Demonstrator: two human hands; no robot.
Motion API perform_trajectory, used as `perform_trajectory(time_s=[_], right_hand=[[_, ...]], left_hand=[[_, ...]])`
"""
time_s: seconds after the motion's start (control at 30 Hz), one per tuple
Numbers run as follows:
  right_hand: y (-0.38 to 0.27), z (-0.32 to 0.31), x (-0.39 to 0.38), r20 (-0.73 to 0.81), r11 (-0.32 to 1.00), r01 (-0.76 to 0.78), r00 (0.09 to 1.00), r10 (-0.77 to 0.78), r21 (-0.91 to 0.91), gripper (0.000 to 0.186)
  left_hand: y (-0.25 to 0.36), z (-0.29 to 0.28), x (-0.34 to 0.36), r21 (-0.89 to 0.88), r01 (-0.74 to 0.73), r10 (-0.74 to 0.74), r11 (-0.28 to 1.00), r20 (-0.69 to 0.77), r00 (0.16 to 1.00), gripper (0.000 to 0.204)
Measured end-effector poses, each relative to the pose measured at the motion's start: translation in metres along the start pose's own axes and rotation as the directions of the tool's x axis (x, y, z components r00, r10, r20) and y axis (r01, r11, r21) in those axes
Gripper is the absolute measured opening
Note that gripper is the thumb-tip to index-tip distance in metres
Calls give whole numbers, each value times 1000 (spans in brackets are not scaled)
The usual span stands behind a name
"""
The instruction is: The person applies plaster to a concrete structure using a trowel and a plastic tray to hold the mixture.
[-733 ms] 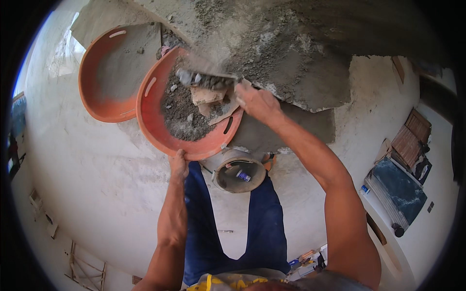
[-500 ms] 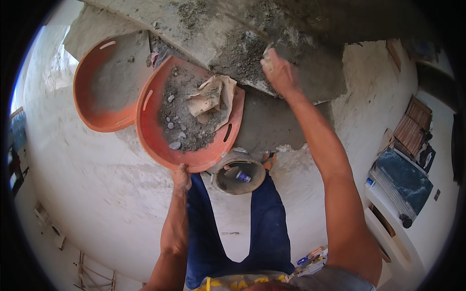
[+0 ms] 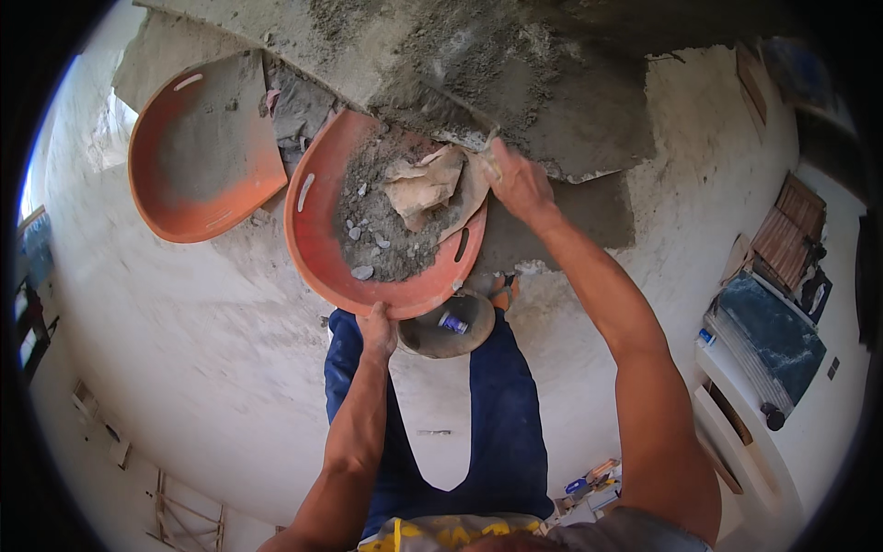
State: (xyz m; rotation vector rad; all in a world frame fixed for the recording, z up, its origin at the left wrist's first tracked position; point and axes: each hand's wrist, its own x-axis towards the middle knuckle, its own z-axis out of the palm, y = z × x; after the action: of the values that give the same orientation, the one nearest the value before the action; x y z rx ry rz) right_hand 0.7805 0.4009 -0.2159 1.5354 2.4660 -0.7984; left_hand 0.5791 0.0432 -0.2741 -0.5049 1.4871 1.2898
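With my left hand [image 3: 375, 331], I grip the near rim of an orange plastic scoop-shaped pan [image 3: 322, 276]. Inside lie grey crumbly mortar [image 3: 400, 253], several pale stones and a crumpled piece of brown paper [image 3: 425, 189]. My right hand [image 3: 522, 184] is closed around the handle of what looks like a trowel [image 3: 460, 106]. Its long mortar-coated blade lies along the edge of the grey mortar patch, just beyond the pan; my fingers cover most of the handle. The pan overlaps a bucket [image 3: 469, 342] between my legs, which has a small purple-and-white container [image 3: 452, 322] in it.
A second orange pan [image 3: 152, 198] with grey powder sits at the left. Mortar [image 3: 589, 101] covers the far surface, with damp grey mortar [image 3: 579, 221] below its edge. At the right are a dark panel [image 3: 771, 329] and brown slatted boards [image 3: 786, 225].
The trowel has come down toward me, from the loose mortar to the edge beside the pan. My left hand and the pan have shifted right, covering more of the bucket.
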Motion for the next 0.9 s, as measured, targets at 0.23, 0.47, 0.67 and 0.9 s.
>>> perform_trajectory(time_s=[0.23,0.47,0.67,0.9], right_hand=[[-11,-29,14,-57,996,16,998,-11,87,35],[-5,-100,169,-221,989,-123,970,104,-77,34],[-5,-70,110,-67,983,35,997,-48,-179,34],[-34,-33,-26,288,961,263,930,-229,-88,20]], left_hand=[[13,8,-7,21,46,-45,999,-46,998,42],[22,-11,-6,-29,-85,84,996,-20,996,41],[44,-21,17,9,-54,54,998,-30,998,39],[40,-11,13,58,-50,51,997,-11,999,41]])
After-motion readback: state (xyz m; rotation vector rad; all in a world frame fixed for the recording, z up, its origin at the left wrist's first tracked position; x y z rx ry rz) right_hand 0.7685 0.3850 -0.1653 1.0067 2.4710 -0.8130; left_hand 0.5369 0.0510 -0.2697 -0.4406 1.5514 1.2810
